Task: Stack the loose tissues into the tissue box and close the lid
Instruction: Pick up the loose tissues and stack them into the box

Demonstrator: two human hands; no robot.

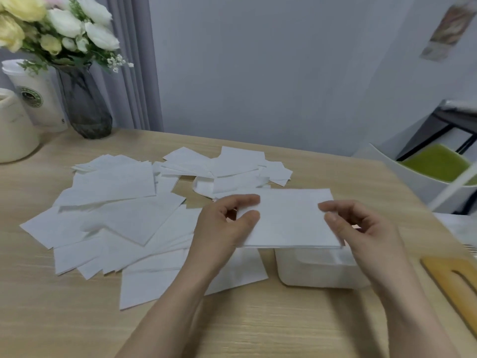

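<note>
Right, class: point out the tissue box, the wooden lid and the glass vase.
tissue box [317,276], head view, on its white front wall.
wooden lid [438,275], head view, on its bare near-left edge.
glass vase [86,107], head view, mid-body.

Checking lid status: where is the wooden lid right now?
In the head view, the wooden lid lies on the table at the right edge, beside the white tissue box.

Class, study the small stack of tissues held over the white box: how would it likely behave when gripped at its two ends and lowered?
The stack of tissues is thin and probably floppy, so the left hand and right hand support opposite ends. It looks light. Its loose layers may slide or fan apart, like the scattered tissues on the table.
</note>
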